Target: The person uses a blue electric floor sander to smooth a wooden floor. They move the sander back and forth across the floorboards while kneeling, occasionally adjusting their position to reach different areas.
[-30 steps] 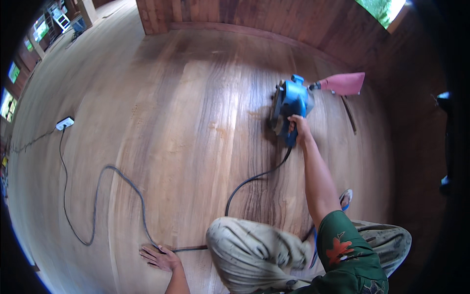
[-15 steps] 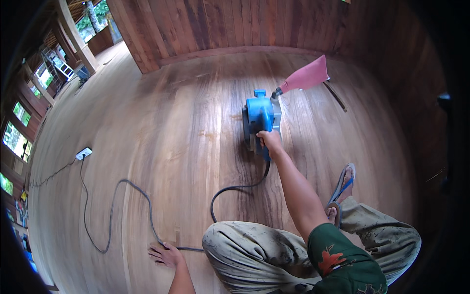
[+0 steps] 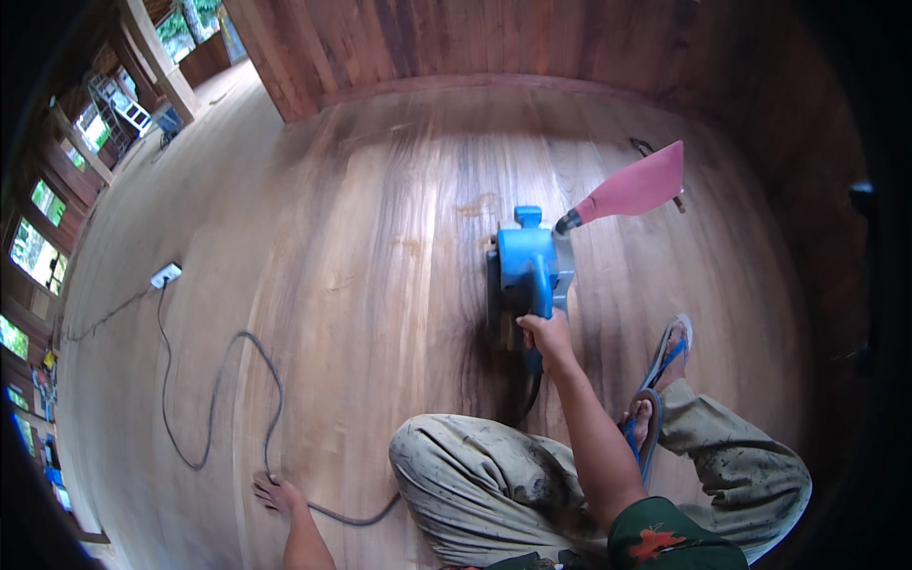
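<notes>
A blue belt sander [image 3: 528,273] rests flat on the wooden plank floor [image 3: 361,247] in front of me. My right hand [image 3: 548,338] is closed around its rear handle. A pink dust bag [image 3: 635,189] sticks out from the sander to the upper right. My left hand [image 3: 276,493] lies flat on the floor at the lower left, fingers spread, next to the grey power cord [image 3: 214,399]. I crouch with my knees [image 3: 456,456] close behind the sander.
The cord loops across the floor to a white socket block [image 3: 165,275] at the left. A wooden wall [image 3: 494,43] closes the far side. My foot in a blue sandal [image 3: 657,380] rests right of the sander. Windows line the left side.
The sander has been drawn back toward my knees and slightly left across the planks. My left hand stays planted on the floor. The view has shifted with my head.
</notes>
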Available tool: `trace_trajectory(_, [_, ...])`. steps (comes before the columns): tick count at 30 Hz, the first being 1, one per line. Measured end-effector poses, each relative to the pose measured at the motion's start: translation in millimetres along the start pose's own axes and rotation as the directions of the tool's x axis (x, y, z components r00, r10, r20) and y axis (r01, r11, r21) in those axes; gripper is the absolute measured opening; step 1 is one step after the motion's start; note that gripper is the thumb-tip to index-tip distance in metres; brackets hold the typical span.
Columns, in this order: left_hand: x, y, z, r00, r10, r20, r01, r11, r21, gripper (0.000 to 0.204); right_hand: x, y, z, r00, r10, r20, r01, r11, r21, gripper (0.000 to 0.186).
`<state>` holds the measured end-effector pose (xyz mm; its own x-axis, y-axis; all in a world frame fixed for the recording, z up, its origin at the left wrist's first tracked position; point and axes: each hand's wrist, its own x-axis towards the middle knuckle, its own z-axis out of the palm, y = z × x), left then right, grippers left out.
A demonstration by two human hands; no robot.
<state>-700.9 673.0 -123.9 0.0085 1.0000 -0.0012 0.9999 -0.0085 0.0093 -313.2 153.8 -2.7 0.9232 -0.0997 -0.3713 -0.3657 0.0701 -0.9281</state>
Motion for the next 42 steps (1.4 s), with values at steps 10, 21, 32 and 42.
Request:
trace_trajectory(10, [21,-28,-7,0.999,0.035,0.012,-0.036,0.999,0.033,0.078,229,-68,58,1.0,-0.024,-0.006,0.024,0.999,-0.032,0.022])
trace_trajectory(21, [32,-43,-42,0.982,0.179,-0.065,-0.173,0.981,0.086,0.082,331,-89,72,0.998,0.033,-0.047,-0.034,0.999,-0.03,0.018])
trace_trajectory(32, [21,-38,-6,0.991,0.077,-0.113,-0.089,0.99,-0.109,0.065,150,-51,30,1.0,0.016,0.013,-0.016,1.0,0.003,0.023])
trace_trajectory(42, [-2,23,2,0.993,0.075,-0.096,-0.081,0.995,-0.056,0.069,0,0,16,1.0,0.015,0.003,-0.015,0.998,-0.053,0.021])
